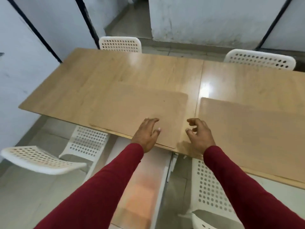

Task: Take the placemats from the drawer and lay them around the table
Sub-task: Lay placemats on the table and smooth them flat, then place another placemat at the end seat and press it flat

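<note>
A light wooden table (115,70) stretches across the view. A stack of tan placemats (132,106) lies at its near edge, left of centre, with layered edges showing at the front. My left hand (146,134) rests flat on the near right part of this stack, fingers spread. Another tan placemat (247,123) lies alone on the right, reaching out of frame. My right hand (200,135) hovers over the bare strip of table between the stack and that placemat, fingers curled and apart, holding nothing. Both arms wear dark red sleeves.
White perforated chairs stand around: two across the table (120,44) (260,59), one at the near left (41,160), one tucked under the left edge (87,141), one below right (209,187). A white drawer unit (140,187) sits under the table. Grey walls close in left and behind.
</note>
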